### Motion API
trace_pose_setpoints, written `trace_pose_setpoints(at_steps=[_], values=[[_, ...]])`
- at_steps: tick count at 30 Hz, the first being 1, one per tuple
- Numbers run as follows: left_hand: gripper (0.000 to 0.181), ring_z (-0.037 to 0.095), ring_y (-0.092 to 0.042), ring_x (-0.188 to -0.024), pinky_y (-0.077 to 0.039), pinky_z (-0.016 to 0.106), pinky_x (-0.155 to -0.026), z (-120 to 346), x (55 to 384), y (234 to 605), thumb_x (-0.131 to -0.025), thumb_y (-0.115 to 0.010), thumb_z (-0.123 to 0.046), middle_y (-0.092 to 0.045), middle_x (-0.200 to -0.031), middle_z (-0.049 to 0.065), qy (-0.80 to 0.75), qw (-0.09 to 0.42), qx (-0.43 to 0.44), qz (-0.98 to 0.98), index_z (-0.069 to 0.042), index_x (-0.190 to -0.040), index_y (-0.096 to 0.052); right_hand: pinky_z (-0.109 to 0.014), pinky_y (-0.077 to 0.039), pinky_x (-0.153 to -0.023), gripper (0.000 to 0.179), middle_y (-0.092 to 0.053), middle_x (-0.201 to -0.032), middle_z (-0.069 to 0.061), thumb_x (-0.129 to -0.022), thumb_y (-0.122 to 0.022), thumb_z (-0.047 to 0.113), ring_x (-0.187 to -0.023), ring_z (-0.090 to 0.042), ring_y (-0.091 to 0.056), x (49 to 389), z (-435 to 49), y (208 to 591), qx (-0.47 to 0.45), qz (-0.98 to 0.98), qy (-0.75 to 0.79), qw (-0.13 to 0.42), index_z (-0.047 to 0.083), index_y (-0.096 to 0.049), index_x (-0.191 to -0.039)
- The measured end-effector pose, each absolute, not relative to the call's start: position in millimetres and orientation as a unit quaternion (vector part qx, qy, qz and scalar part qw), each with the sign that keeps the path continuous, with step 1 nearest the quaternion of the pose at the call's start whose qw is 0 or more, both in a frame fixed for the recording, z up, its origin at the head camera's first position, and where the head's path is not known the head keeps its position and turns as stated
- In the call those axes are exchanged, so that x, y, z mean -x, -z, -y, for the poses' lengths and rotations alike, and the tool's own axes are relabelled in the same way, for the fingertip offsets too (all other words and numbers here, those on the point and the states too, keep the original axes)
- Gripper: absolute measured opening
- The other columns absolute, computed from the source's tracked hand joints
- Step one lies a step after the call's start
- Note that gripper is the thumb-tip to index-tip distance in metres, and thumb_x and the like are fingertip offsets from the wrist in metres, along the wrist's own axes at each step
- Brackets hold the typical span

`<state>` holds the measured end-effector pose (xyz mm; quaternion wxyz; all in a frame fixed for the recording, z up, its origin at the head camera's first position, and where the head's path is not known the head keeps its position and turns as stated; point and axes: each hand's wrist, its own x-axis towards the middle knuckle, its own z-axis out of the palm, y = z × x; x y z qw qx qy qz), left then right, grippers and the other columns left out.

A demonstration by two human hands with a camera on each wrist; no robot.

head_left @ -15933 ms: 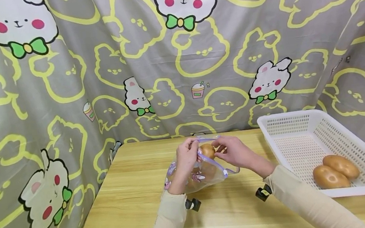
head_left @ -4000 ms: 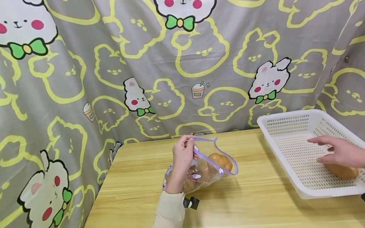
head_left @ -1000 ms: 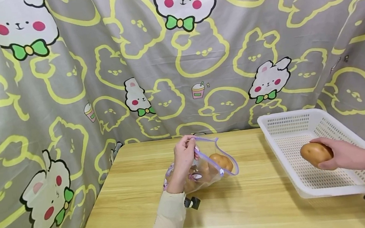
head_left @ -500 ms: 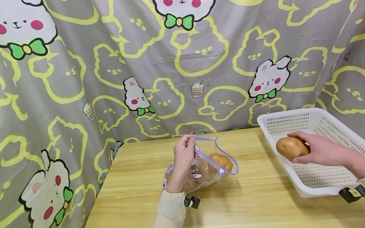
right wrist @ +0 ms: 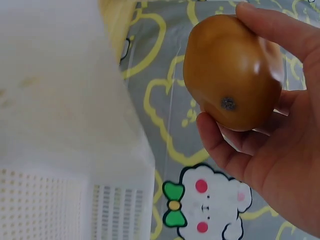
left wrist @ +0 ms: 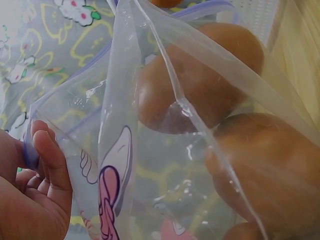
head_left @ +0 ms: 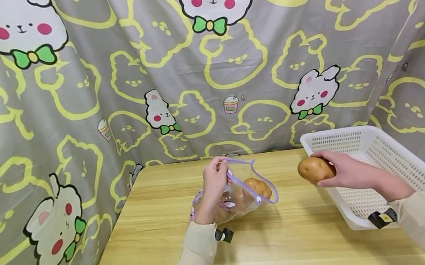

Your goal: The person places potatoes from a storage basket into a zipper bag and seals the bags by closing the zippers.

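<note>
My left hand [head_left: 215,177] pinches the purple-edged rim of a clear zip bag [head_left: 242,212], which lies on its side with its mouth spread towards the right. Inside the mouth rests a brown potato [head_left: 258,187]. Through the plastic in the left wrist view, a potato [left wrist: 200,80] and another potato [left wrist: 270,170] show, with part of a further one at the bottom. My right hand [head_left: 354,173] grips a potato [head_left: 312,170] by its right end, above the basket's left rim. In the right wrist view, thumb and fingers curl round that potato [right wrist: 232,75].
A white perforated plastic basket [head_left: 342,205] stands on the right side of the wooden table [head_left: 290,246], partly under my right forearm. Behind the table hangs a grey patterned curtain [head_left: 193,108].
Earlier, two potatoes lay in the basket, later one under my right hand. That hand has since gripped and lifted it, carrying it left to the basket's rim. My left hand stays at the bag.
</note>
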<state>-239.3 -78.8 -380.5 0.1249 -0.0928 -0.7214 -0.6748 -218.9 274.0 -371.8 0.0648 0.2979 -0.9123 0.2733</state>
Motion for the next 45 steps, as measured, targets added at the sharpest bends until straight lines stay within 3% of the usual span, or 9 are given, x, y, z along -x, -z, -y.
trace_pose_setpoints(at_steps=[11, 18, 24, 29, 37, 45], values=[[0.019, 0.009, -0.048, -0.039, -0.044, 0.018, -0.037, 77.8, 240.1, 381.3, -0.097, -0.049, -0.006, -0.054, -0.056, 0.003, 0.674, 0.120, 0.093, 0.723, 0.005, -0.102, -0.063, -0.034, -0.049, -0.075, 0.070, -0.058, -0.109, -0.002, -0.072, -0.083, 0.025, -0.089, -0.014, -0.055, 226.2, -244.8, 368.1, -0.327, 0.902, -0.277, 0.059, 0.006, -0.048, -0.129], [0.018, 0.008, -0.047, -0.038, -0.044, 0.018, -0.036, 77.3, 239.8, 381.1, -0.096, -0.048, -0.005, -0.054, -0.056, 0.002, 0.668, 0.128, 0.093, 0.727, 0.004, -0.100, -0.064, -0.039, -0.048, -0.081, 0.073, -0.054, -0.122, -0.008, -0.074, -0.082, 0.027, -0.101, -0.019, -0.053, 229.2, -223.6, 367.1, -0.369, 0.882, -0.283, 0.075, 0.006, -0.046, -0.134], [0.019, 0.008, -0.047, -0.039, -0.045, 0.018, -0.037, 76.8, 239.0, 380.3, -0.096, -0.049, -0.006, -0.054, -0.056, 0.003, 0.670, 0.127, 0.096, 0.725, 0.005, -0.101, -0.063, -0.043, -0.047, -0.085, 0.076, -0.049, -0.130, -0.011, -0.076, -0.080, 0.031, -0.109, -0.023, -0.050, 229.9, -201.5, 367.0, -0.373, 0.877, -0.297, 0.054, 0.006, -0.043, -0.138], [0.020, 0.008, -0.048, -0.039, -0.045, 0.018, -0.037, 77.4, 239.1, 379.0, -0.097, -0.049, -0.006, -0.055, -0.056, 0.002, 0.669, 0.117, 0.091, 0.728, 0.005, -0.103, -0.063, -0.040, -0.048, -0.082, 0.077, -0.053, -0.124, -0.010, -0.074, -0.082, 0.029, -0.101, -0.022, -0.054, 228.9, -184.7, 365.4, -0.356, 0.877, -0.320, 0.040, 0.004, -0.043, -0.136], [0.020, 0.009, -0.048, -0.039, -0.047, 0.021, -0.038, 76.7, 221.3, 356.2, -0.096, -0.046, 0.001, -0.056, -0.059, 0.016, 0.669, 0.110, 0.101, 0.728, 0.014, -0.103, -0.060, -0.039, -0.050, -0.079, 0.070, -0.058, -0.117, -0.008, -0.073, -0.082, 0.026, -0.096, -0.021, -0.057, 227.8, -163.4, 363.2, -0.363, 0.871, -0.324, 0.064, 0.004, -0.048, -0.130], [0.020, 0.010, -0.047, -0.039, -0.045, 0.022, -0.036, 77.5, 233.8, 372.5, -0.096, -0.049, -0.003, -0.055, -0.057, 0.008, 0.674, 0.118, 0.100, 0.723, 0.009, -0.102, -0.062, -0.039, -0.050, -0.081, 0.071, -0.053, -0.123, -0.007, -0.073, -0.082, 0.027, -0.102, -0.020, -0.055, 227.4, -149.6, 362.2, -0.392, 0.867, -0.294, 0.088, 0.007, -0.049, -0.133]])
